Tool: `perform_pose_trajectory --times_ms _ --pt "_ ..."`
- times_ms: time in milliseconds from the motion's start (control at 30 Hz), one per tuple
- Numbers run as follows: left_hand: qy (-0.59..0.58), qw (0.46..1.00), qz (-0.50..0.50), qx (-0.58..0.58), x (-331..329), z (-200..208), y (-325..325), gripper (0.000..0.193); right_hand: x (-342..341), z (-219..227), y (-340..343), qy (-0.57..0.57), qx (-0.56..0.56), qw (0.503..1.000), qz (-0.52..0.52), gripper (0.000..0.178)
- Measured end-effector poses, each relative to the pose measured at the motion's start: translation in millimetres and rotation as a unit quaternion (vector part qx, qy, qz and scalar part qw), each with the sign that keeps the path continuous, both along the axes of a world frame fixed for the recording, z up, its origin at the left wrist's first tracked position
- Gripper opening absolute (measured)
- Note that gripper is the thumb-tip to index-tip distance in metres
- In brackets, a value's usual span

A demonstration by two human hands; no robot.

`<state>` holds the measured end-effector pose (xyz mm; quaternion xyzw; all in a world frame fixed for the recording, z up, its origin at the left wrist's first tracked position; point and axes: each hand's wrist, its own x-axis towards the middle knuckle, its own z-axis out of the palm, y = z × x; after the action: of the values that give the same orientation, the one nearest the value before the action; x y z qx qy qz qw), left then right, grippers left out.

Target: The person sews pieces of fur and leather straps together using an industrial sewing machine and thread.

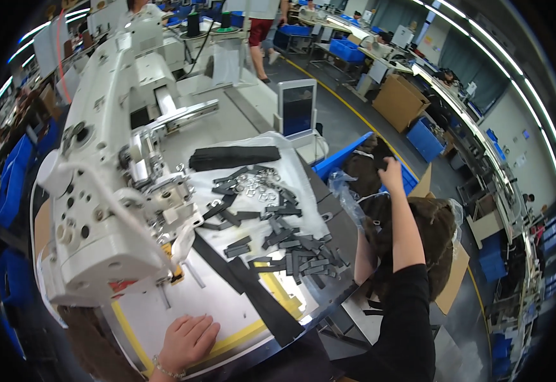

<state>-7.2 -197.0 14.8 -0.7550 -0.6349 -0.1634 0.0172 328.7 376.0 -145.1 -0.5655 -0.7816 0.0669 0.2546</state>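
My left hand (189, 340) rests on the white sewing table (227, 312), fingers lying flat with nothing in them. A black fabric strip (262, 299) runs slantwise to its right, from near the needle area to the table's front edge. My right arm stretches out to a blue bin (335, 159) at the right. There my right hand (391, 173) has its fingers closed on a dark brown plush piece (364, 167); the fingertips are partly hidden. The white sewing machine (99, 210) stands over the table at the left.
Short black strap pieces (303, 254) and metal rings (259, 184) lie scattered beyond the strip. Behind them is a folded black strip bundle (233, 157). A small screen (297, 108) stands at the back. Brown plush (431, 235) piles up beside my right arm, near a cardboard box (453, 277).
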Motion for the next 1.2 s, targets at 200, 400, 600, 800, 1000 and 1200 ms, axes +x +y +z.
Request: perform_pose_trajectory --times_ms 200,400,600,800,1000,1200 --pt "-0.003 0.996 0.008 -0.093 1 12 -67 0.040 -68 -101 -47 -0.135 -0.325 0.933 -0.079 0.072" --pt "-0.015 0.992 0.085 -0.094 3 34 -123 0.042 -91 -103 -103 -0.236 -0.064 0.962 0.120 0.081" --pt "-0.015 0.987 0.102 -0.121 1 33 -145 0.039 -114 -82 -88 -0.425 0.022 0.888 0.175 0.070" --pt "-0.046 0.991 0.068 -0.107 3 27 -133 0.040 -50 -117 -78 -0.570 -0.151 0.802 0.098 0.045" --pt "-0.046 0.993 0.085 -0.064 6 24 -132 0.037 -10 -113 -81 -0.564 -0.150 0.809 0.068 0.024" --pt "-0.030 0.995 0.079 -0.051 4 27 -112 0.041 -23 -50 -36 -0.307 -0.102 0.946 -0.020 0.020"
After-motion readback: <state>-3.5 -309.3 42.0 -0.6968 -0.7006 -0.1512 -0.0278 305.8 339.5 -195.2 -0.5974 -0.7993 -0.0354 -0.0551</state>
